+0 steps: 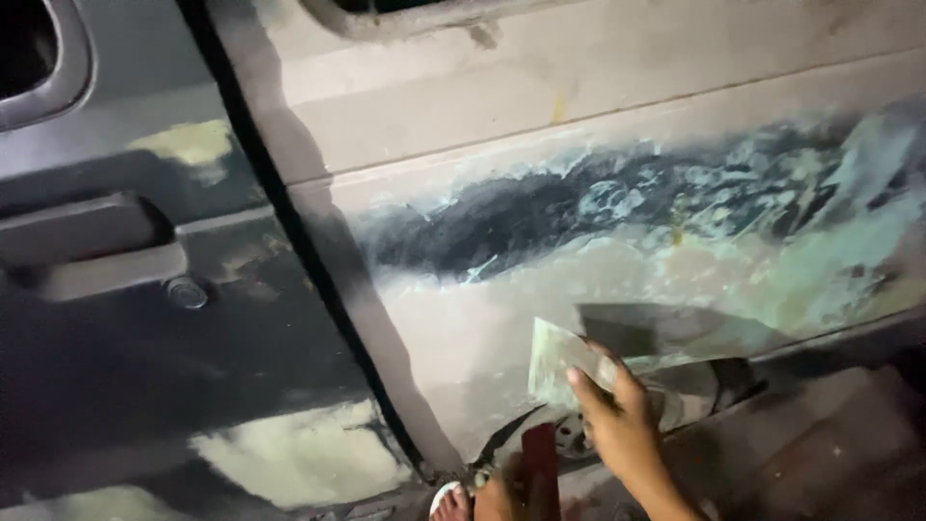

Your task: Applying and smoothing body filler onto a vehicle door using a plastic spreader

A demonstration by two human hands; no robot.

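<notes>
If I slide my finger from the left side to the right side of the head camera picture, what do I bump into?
Dark door handle → round key lock → black gap between the doors → flat spreader → right hand → dark and greenish sanded patch.

1 bare right hand [622,425], no sleeve or glove, bare wrist, toes in sandal [446,500] below

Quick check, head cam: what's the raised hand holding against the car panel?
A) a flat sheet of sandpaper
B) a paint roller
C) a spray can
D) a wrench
A: the hand grips a thin, flat sheet of sandpaper by its lower edge, held up in front of the sanded, filler-patched car panel; which hand it is cannot be told for sure.
</notes>
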